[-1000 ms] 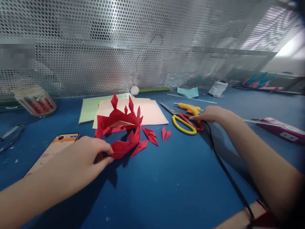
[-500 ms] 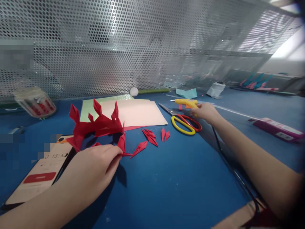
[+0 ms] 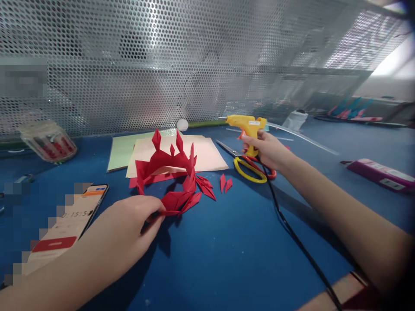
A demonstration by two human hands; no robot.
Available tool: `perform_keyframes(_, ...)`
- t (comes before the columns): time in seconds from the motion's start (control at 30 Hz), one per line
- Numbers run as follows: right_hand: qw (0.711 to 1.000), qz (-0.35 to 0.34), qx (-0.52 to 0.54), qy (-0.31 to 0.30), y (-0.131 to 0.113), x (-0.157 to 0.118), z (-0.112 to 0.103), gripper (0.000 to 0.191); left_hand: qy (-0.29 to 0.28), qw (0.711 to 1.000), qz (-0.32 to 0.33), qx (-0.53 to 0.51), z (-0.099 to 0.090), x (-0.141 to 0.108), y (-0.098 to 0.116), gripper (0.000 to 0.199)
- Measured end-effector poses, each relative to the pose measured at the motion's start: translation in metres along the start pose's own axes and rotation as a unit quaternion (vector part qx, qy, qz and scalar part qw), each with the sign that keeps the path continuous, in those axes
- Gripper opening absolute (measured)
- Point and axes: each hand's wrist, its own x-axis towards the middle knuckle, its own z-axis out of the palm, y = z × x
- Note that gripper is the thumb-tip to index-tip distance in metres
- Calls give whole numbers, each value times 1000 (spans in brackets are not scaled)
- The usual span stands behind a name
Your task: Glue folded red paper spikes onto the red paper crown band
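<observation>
My left hand (image 3: 139, 222) pinches the near edge of a red folded-paper crown (image 3: 170, 162), a ring with pointed pieces standing up at its back. In my right hand (image 3: 267, 149) is a yellow hot glue gun (image 3: 243, 123), raised above the table with its nozzle toward the left. A clear glue stick (image 3: 304, 137) sticks out of its back and a black cord (image 3: 292, 231) hangs from its grip. Loose red folded-paper pieces (image 3: 206, 188) lie by the crown's right side, and two small red paper pieces (image 3: 226, 184) lie further right.
Scissors (image 3: 249, 170) with yellow and red handles lie below the glue gun. Cream and green paper sheets (image 3: 210, 151) lie behind the crown. A phone (image 3: 69, 222), a jar (image 3: 48, 140) and a purple packet (image 3: 378, 172) surround the work area. A perforated metal screen (image 3: 194, 60) stands behind.
My right hand has lifted the glue gun off the table, up and to the left. My left hand has turned the crown, which now sits further right, close to the loose pieces.
</observation>
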Motion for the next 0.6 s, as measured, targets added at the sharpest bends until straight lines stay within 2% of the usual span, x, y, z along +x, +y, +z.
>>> perform_keyframes(0.07, 1000, -9, 5, -12, -1, -4, 8, 28, 5, 999, -16, -32, -2, 1, 3, 25)
perform_keyframes(0.13, 1000, -20, 9, -9, 0, -7, 15, 32, 36, 993, -25, -108, -4, 1, 5, 24)
perform_keyframes(0.23, 998, -58, -13, 19, 1, -15, 27, 33, 87, 961, -50, -256, -8, 4, 6, 23)
perform_keyframes(0.33, 983, -129, -124, 34, -3, -30, 40, 25, 99, 926, -106, -348, -11, 8, 2, 20)
perform_keyframes(0.4, 965, -193, -177, 7, -6, -43, 51, 20, 109, 907, -142, -381, -12, 11, -2, 22)
perform_keyframes(0.47, 946, -253, -197, -52, -9, -54, 61, 18, 114, 892, -160, -407, -13, 13, -6, 24)
perform_keyframes(0.53, 927, -294, -206, -111, -10, -62, 70, 18, 110, 882, -167, -426, -13, 15, -7, 18)
perform_keyframes(0.6, 910, -328, -210, -141, -10, -68, 76, 17, 101, 873, -181, -442, -13, 15, -6, 18)
